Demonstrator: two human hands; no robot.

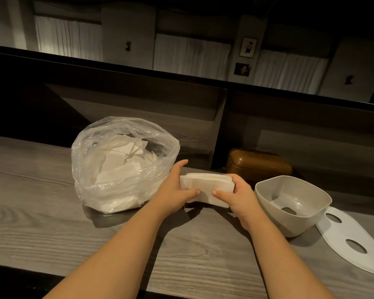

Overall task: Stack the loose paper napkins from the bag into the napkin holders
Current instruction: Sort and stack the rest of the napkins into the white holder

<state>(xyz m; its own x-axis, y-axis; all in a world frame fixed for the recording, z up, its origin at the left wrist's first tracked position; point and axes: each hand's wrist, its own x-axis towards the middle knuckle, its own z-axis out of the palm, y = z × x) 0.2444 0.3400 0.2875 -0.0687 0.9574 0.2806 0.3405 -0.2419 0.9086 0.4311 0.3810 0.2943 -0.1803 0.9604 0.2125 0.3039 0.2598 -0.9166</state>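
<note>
Between my two hands, just above a grey wood-grain counter (52,223), I hold a stack of white paper napkins (205,184). My left hand (175,190) grips the stack's left end, thumb lying across the near face and fingers curled round the far side. My right hand (235,195) grips the right end the same way, thumb on the near face, fingers wrapped behind the edge. The stack stands on its long edge, its layered top edges showing, and it looks slightly uneven.

Just left of my left hand, nearly touching it, sits a clear plastic bag (121,167) with its mouth open, holding a jumble of loose white napkins (121,160). To the right of my right hand, close by, a pale grey napkin holder (289,221) sits open side up, with oval holes in its bottom. Beyond it, further right, a flat white lid (350,247) with oval cut-outs lies on the counter, partly under the holder. Behind my right hand, against the dark back panel, rests a closed brown box (257,165) with rounded corners.
</note>
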